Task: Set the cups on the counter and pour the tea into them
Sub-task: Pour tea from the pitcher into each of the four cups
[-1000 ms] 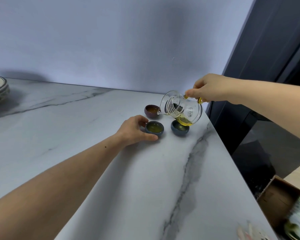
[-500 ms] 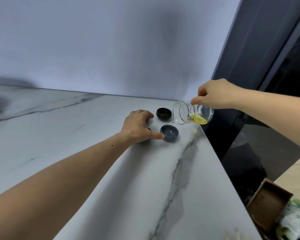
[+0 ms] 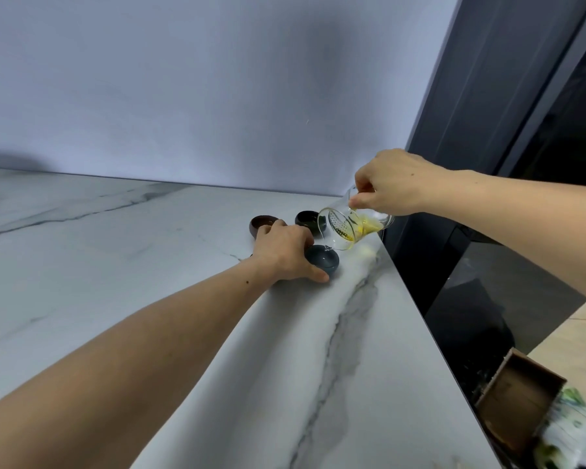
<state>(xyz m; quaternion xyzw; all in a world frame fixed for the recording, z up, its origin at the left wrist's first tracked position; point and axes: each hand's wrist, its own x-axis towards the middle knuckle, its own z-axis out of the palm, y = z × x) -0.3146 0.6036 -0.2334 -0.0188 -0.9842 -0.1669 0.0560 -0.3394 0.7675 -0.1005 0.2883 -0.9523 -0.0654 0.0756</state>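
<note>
The marble table point(image 3: 149, 299) carries 3 small cups near its right edge, and that edge is the main hazard: the blue cup point(image 3: 323, 262) sits close to the drop-off, so a nudge from the steadying hand or a splash could, I judge, send tea or cup over the side.

The glass pitcher point(image 3: 352, 228) is tipped steeply, spout down over the blue cup, with only a little yellow tea pooled at its low side against the built-in strainer. With so little left, the stream may dribble down the glass and miss the narrow cup.

The right hand point(image 3: 393, 184) has its grip pinched on the pitcher's rim or handle from above; which of the 2 I cannot tell. A pinch that light could slip as the tilt grows.

The left hand point(image 3: 285, 255) is curled round the blue cup, fingers touching its near side, and partly hides it; its fill level is unclear.

Behind, the black cup point(image 3: 307, 220) and brown cup point(image 3: 263, 223) stand upright; their contents look dark and cannot be read.
</note>
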